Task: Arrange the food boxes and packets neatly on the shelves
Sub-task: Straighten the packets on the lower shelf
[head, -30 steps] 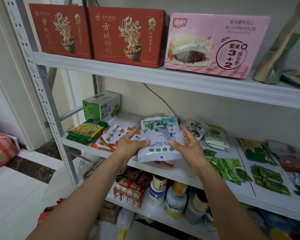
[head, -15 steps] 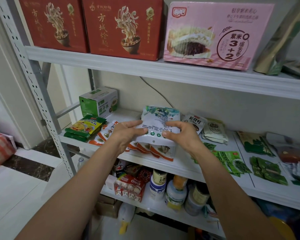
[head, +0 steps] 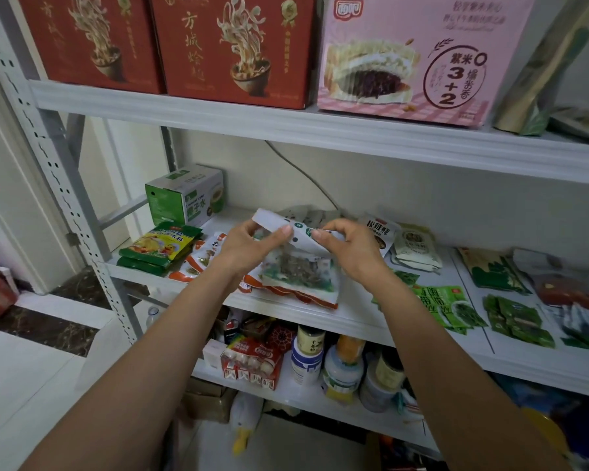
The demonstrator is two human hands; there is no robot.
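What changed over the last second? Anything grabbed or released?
The white-and-green packet, held up printed side out a second ago, was turned over and lowered. Its clear window now shows and its lower end lies on the orange packets. The left hand and right hand keep hold, now pinching its dotted edge. Nothing was released. The green box stayed put.

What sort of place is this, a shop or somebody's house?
Probably a home pantry or storeroom, not a shop. A metal rack holds large noodle boxes, mixed packets lie flat on the middle shelf, and assorted jars crowd the one below. The left hand and right hand hold a white packet.
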